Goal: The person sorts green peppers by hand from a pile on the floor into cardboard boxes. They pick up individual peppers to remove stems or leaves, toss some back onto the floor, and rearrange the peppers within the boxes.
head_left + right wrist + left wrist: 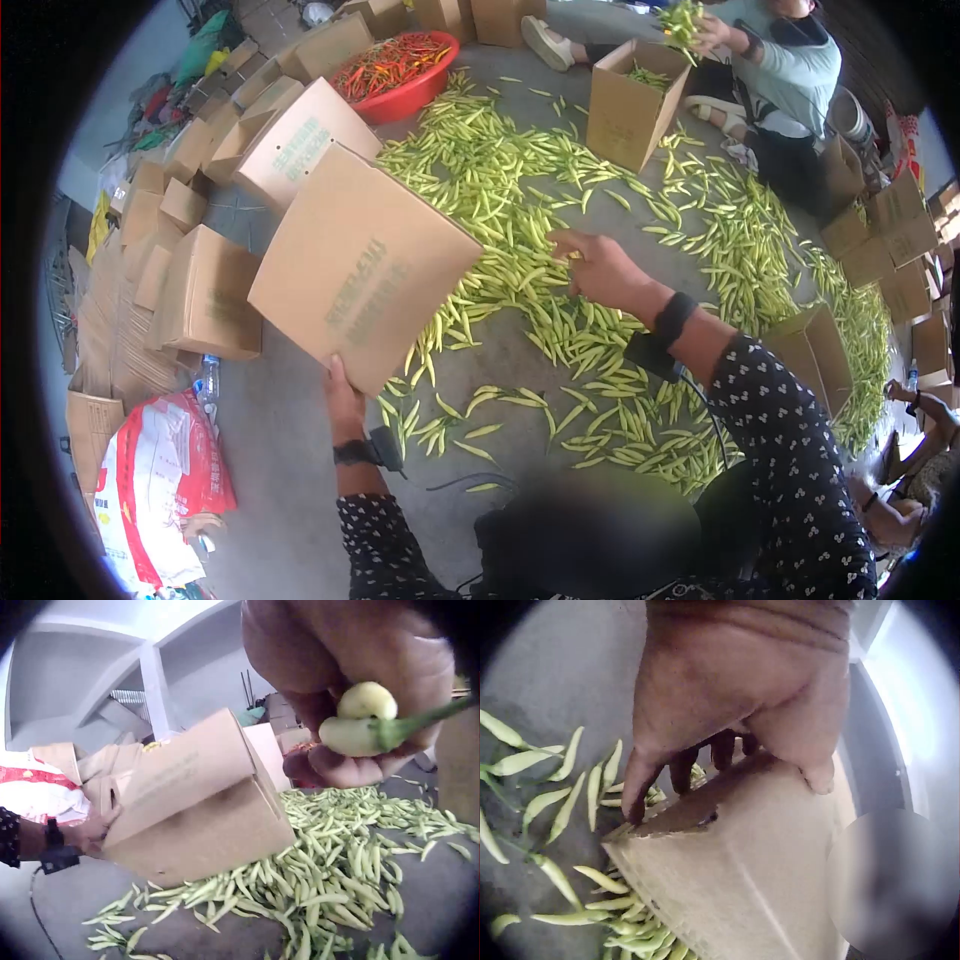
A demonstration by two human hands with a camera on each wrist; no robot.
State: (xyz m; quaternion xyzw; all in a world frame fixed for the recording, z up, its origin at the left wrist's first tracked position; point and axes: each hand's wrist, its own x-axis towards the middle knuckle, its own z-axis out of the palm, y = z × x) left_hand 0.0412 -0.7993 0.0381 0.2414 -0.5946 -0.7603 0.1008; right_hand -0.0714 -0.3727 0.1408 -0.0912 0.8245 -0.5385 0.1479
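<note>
While the left hand grips the tilted cardboard box by its lower corner, the right hand beside the box pinches pale peppers.

Bright, even daylight across the head view; soft, short shadows under the cardboard box and beside the pale green chili peppers on the grey concrete floor. Strong fisheye curving, with a black ring around every frame. Blurred dark patch at bottom centre of the head view. Left wrist view dimmer, left hand close, shadowed and soft; white glare at upper right, blurred smudge at lower right. Right wrist view bright, right hand near, dark and out of focus.
</note>
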